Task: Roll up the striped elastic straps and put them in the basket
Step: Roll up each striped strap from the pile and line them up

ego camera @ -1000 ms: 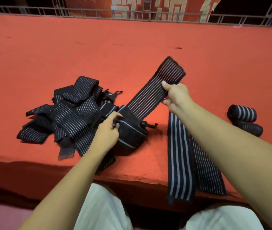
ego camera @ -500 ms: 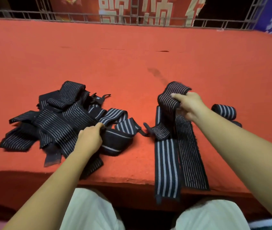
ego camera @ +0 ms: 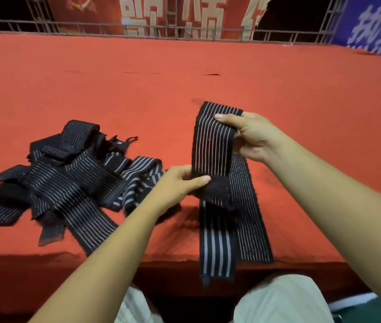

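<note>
Two bare hands are holding one black elastic strap with thin white stripes [ego camera: 211,148] upright between them, just above the red felt-covered table [ego camera: 138,101]. The left hand [ego camera: 178,185] is gripping the strap's lower, fuzzy dark end with thumb and curled fingers, while the right hand [ego camera: 254,138] is pinching the upper end, thumb lying across the striped face and fingers tucked behind. It is looking light, soft and floppy, probably stretchy, so it is likely to sag or unwind unless tension is being kept on it. An end seems the best place to take hold, rolling from there. Beneath the hands, two flat striped straps [ego camera: 217,241] are lying side by side and draping over the near table edge. A tangled heap of black striped straps [ego camera: 68,178] is sitting to the left, near the left forearm. No basket is showing.
</note>
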Demonstrator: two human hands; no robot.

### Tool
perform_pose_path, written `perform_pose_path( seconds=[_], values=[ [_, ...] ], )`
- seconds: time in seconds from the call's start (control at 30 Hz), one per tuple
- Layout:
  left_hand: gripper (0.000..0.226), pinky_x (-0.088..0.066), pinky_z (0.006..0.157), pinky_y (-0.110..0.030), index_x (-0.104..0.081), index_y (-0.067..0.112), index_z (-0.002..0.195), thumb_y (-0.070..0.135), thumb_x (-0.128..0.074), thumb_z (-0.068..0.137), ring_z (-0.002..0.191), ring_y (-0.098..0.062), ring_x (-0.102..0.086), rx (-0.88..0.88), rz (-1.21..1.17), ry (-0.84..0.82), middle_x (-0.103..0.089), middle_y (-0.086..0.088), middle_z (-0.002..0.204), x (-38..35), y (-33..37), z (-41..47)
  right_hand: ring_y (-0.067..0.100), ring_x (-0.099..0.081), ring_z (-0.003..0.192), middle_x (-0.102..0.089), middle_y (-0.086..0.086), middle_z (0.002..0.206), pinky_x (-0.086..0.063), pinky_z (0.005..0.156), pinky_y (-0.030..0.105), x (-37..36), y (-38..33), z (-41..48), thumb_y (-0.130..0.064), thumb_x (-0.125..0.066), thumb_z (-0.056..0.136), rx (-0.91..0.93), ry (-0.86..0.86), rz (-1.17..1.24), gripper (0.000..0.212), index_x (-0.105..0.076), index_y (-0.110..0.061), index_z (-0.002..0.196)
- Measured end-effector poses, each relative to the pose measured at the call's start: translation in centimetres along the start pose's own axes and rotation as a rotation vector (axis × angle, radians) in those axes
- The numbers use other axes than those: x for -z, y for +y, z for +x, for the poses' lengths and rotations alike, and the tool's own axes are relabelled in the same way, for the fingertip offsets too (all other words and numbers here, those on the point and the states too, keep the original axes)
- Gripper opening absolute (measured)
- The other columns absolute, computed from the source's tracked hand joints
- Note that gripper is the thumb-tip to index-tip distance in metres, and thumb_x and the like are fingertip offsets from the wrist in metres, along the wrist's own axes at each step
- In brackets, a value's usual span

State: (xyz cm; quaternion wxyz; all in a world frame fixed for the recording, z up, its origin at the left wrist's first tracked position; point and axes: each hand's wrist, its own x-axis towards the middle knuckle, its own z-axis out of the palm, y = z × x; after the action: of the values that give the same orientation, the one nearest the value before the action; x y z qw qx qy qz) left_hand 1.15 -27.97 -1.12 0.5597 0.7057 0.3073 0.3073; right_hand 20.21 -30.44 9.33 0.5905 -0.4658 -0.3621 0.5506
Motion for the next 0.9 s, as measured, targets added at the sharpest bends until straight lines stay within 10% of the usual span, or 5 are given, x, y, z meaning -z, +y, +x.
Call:
perform_pose_path(
  seconds=[0.23,0.5,0.6,0.73,0.9],
  values=[
    [0.008,-0.057,0.061,-0.031,-0.072,0.017,0.097,0.017,-0.064,0.097,0.074,-0.018,-0.07,-0.032,-0.32,0.394,-0.075,-0.003,0.086,-0.4,2.8,1.3,0.027,-0.054,0.076,-0.057,0.008,0.089,-0.042,0.071,0.031,2.5,3.7,-3.1,-0.035,-0.078,0.079,-0.227,-0.195,-0.19,0.045,-0.062,-0.008,0.111],
    [0.009,-0.054,0.056,-0.023,-0.068,0.013,0.096,0.02,-0.064,0.098,0.073,-0.008,-0.071,0.053,-0.306,0.476,-0.075,0.001,0.084,0.4,1.8,1.6,0.039,-0.065,0.102,-0.069,0.027,0.115,-0.051,0.101,0.051,3.6,8.2,-6.0,-0.002,-0.073,0.086,-0.233,-0.162,-0.384,0.026,-0.066,0.007,0.109],
    [0.01,-0.055,0.057,-0.022,-0.065,0.012,0.091,0.019,-0.063,0.098,0.069,-0.007,-0.07,0.114,-0.33,0.564,-0.072,0.002,0.079,1.2,0.7,1.7,0.035,-0.045,0.092,-0.064,0.023,0.107,-0.056,0.084,0.037,4.5,8.1,-6.1,-0.017,-0.078,0.08,-0.23,-0.147,-0.308,0.035,-0.067,0.001,0.109],
    [0.018,-0.06,0.06,-0.029,-0.056,0.005,0.098,0.021,-0.065,0.097,0.071,-0.016,-0.072,0.236,-0.401,0.596,-0.072,-0.012,0.093,2.0,-0.4,1.5,0.028,-0.066,0.093,-0.07,0.016,0.105,-0.058,0.078,0.035,5.4,7.5,-6.7,-0.007,-0.07,0.089,-0.162,-0.137,-0.237,0.005,-0.067,-0.008,0.093],
    [0.034,-0.046,0.044,-0.019,-0.051,0.014,0.073,0.033,-0.073,0.09,0.037,-0.008,-0.048,0.448,-0.019,0.388,-0.057,0.006,0.044,1.7,0.2,0.2,0.019,-0.069,0.077,-0.071,0.008,0.09,-0.057,0.062,0.032,5.4,5.7,-6.7,-0.002,-0.061,0.093,-0.07,-0.053,-0.142,0.007,-0.06,-0.008,0.098]
  ],
)
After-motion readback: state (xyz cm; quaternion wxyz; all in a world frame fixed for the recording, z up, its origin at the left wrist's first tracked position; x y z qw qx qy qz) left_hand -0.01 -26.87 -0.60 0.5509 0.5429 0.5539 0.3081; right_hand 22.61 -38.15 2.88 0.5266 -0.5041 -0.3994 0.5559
